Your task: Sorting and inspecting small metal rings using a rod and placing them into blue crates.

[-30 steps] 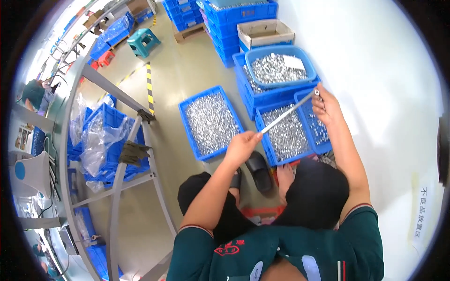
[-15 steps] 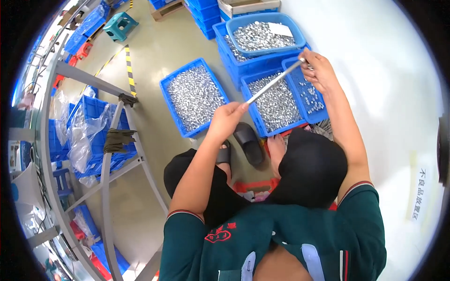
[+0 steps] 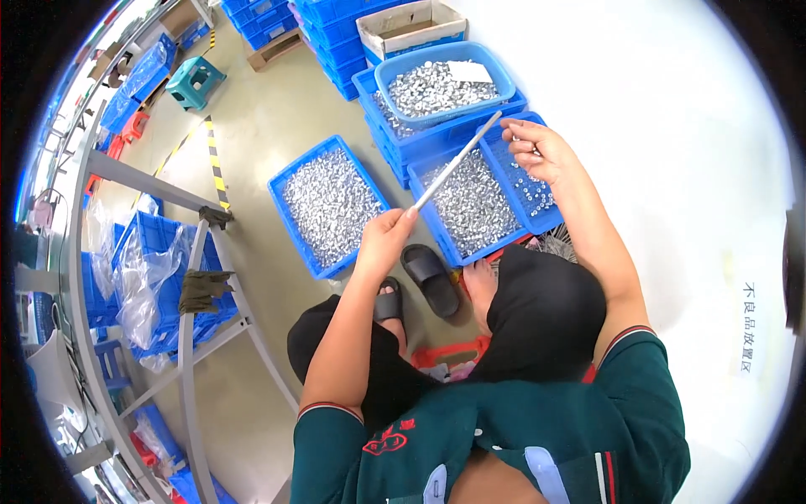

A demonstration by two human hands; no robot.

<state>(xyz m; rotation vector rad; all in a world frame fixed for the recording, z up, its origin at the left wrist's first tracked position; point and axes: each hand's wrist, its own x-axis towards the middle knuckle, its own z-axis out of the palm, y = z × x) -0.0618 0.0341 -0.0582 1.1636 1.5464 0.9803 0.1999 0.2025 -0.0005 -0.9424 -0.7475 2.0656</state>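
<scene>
- rod (image 3: 457,161): clamped in fingers of left hand (image 3: 388,238), tip toward one-thirty
- right hand (image 3: 539,151): at two o'clock from left hand; fingers curled, whether gripping anything i cannot tell

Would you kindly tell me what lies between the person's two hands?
In the head view, a slim silvery rod, held in the left hand, extends toward the right hand.

Brightly lit (edges curved, dark)
</scene>
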